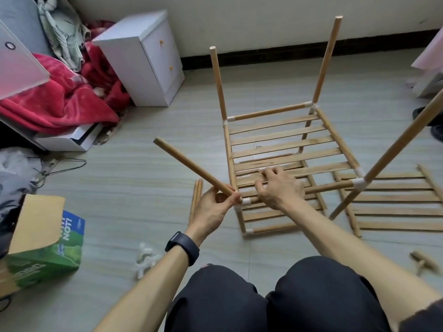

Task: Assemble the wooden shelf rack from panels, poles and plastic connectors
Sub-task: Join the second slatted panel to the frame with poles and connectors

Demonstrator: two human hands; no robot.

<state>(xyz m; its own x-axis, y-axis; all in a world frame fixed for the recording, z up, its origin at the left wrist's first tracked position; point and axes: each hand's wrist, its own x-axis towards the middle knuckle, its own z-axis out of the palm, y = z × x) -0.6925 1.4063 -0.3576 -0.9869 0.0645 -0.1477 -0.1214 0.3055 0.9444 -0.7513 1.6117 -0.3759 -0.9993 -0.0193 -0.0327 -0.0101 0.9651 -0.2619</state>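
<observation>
Grey plank floor [143, 178], cluttered: green carton [45, 255] and red blanket [60, 101] at left, white cabinet [143, 61] behind. The left grip [213, 207] closes round a loose pole [191, 168], its lower end at the half-built rack's [287, 144] near corner connector [246, 202]. The right grip [278, 188] clasps the rack's slats. A spare panel [395, 202] lies right.

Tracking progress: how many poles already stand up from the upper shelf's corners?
3: back-left pole, back-right pole, front-right pole. A fourth pole, held by the left hand, is tilted at the front-left corner.

Pale grey wood-look floor [148, 130], plain white wall [239, 17] with dark skirting [263, 56] at the far side, little white cabinet [134, 58] far left beside a red blanket [60, 101] heap.
</observation>
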